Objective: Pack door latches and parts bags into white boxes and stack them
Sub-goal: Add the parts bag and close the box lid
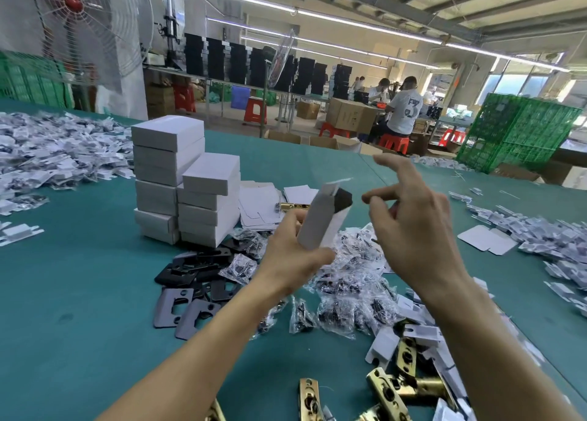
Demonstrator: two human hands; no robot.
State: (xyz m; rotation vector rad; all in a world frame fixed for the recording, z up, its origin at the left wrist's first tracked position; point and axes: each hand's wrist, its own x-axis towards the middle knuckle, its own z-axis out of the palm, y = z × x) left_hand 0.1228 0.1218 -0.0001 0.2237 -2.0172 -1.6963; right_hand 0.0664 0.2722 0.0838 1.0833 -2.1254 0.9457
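Left hand [290, 255] grips white box [320, 222]; right hand [413, 226] beside

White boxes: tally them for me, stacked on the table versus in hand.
Stacks: 2, taller stack and shorter stack; boxes in each unclear
Open box in left hand: 1
In right hand: 0
Total: 2 stacks, 1 held box

Brass latches [308, 400] partly beyond bottom edge.

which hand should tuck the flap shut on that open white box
Probably the right. The left hand grips the white box upright, so it is busy. The right hand is empty and hovers beside the raised flap at the box's open top.
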